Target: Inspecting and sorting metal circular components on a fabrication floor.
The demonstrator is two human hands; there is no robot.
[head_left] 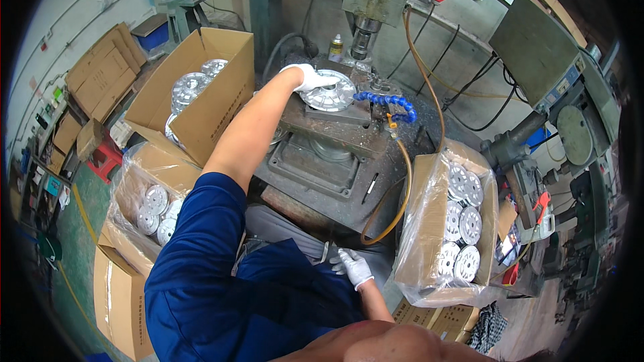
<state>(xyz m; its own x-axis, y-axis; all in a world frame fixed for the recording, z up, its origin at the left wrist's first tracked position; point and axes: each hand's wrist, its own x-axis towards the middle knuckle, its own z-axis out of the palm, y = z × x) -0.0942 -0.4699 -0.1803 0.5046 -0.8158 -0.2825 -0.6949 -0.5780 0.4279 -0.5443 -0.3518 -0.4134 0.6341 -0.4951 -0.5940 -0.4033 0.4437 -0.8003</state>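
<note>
In a white glove, my left hand (312, 79) reaches forward to the machine and is closed on the near-left side of a round silvery metal disc (339, 97). The disc has a hole in its middle and sits on a metal block (335, 117) on the machine's bed. A blue segmented hose (386, 99) ends close to its right edge. My right hand (355, 268), also gloved, rests low by my lap with its fingers apart and nothing visible in them.
A machine spindle (364, 37) hangs behind the disc, near a small bottle (336, 48). Cardboard boxes with similar discs stand left (231, 60), lower left (174, 173) and right (414, 228). A pen (369, 188) and yellow hose (406, 191) lie at the bed's right.
</note>
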